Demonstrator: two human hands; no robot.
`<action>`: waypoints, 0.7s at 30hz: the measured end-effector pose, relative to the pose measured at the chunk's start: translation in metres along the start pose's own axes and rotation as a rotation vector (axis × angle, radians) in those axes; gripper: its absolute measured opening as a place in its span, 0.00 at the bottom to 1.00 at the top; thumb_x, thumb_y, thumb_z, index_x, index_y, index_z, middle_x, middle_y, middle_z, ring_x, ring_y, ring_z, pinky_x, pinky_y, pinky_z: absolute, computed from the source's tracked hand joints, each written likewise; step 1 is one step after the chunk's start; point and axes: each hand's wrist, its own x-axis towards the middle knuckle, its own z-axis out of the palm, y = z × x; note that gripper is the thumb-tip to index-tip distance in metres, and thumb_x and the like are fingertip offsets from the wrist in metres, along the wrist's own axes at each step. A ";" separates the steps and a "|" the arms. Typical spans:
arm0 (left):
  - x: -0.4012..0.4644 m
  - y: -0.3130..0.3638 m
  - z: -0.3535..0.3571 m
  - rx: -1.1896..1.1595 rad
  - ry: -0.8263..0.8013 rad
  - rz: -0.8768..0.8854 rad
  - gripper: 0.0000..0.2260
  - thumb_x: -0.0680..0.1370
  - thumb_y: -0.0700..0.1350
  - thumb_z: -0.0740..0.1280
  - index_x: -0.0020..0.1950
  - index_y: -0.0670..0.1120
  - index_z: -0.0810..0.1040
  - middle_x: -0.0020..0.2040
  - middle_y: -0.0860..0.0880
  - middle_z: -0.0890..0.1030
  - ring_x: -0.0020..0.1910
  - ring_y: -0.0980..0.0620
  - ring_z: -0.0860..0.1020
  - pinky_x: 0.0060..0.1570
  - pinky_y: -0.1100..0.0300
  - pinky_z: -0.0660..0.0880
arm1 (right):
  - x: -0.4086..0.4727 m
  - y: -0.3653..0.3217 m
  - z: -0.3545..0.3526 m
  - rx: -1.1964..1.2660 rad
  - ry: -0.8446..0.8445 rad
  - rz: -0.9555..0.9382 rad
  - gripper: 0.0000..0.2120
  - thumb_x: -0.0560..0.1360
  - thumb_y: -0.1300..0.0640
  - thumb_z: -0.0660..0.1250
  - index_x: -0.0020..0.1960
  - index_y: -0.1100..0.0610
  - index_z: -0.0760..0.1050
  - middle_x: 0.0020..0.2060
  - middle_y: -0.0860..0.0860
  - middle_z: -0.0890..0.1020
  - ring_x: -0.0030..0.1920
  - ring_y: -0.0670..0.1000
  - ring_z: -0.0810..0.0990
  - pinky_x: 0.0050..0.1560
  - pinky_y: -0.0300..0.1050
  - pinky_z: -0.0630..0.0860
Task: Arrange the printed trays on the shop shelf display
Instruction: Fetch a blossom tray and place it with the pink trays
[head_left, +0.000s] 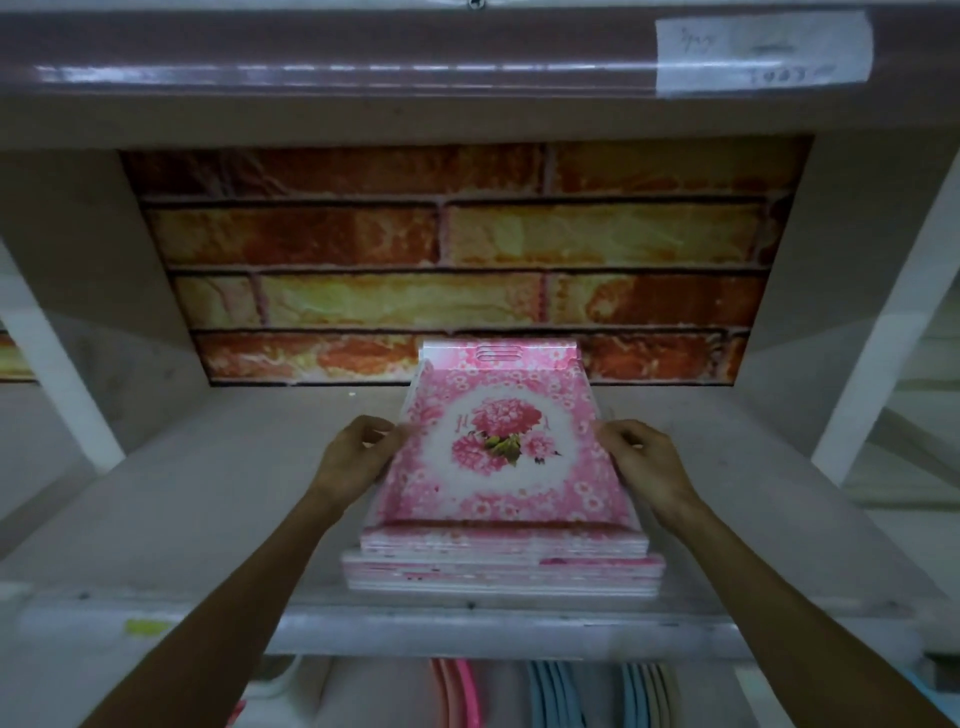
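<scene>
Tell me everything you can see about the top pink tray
The top pink tray is rectangular with raised walls, glossy like plastic, printed with small pink blossoms around a white oval holding large pink flowers. A slotted handle is cut in its far wall. It sits level atop a stack of similar trays on the shelf. The left hand and right hand grip its side edges.

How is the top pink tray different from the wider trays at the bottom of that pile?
The top tray shows its whole flower print, while the bottom trays show only their front edges. The top tray looks narrower; the bottom trays stick out on both sides. The left hand and right hand grip the top tray's sides; nothing touches the bottom trays. Both are pink floral and sit on the shelf.
</scene>
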 end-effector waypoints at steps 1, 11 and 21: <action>-0.002 -0.007 0.002 -0.077 -0.010 -0.008 0.27 0.66 0.67 0.70 0.55 0.49 0.78 0.49 0.47 0.83 0.43 0.48 0.82 0.45 0.54 0.78 | -0.002 0.004 0.002 0.046 0.004 0.001 0.09 0.76 0.49 0.68 0.48 0.53 0.82 0.44 0.46 0.84 0.49 0.50 0.82 0.54 0.46 0.77; 0.000 -0.024 0.024 -0.526 -0.122 -0.045 0.27 0.78 0.57 0.64 0.76 0.57 0.63 0.68 0.54 0.72 0.67 0.51 0.73 0.67 0.52 0.68 | -0.006 -0.002 0.020 0.535 -0.052 0.193 0.17 0.80 0.43 0.58 0.49 0.50 0.82 0.39 0.48 0.87 0.38 0.48 0.86 0.32 0.38 0.79; 0.019 -0.023 0.034 -0.865 -0.354 -0.308 0.28 0.73 0.67 0.65 0.65 0.50 0.78 0.64 0.40 0.79 0.61 0.39 0.79 0.61 0.41 0.75 | 0.001 -0.002 0.021 0.408 -0.065 0.243 0.45 0.65 0.26 0.59 0.67 0.61 0.73 0.60 0.59 0.80 0.47 0.52 0.80 0.51 0.49 0.76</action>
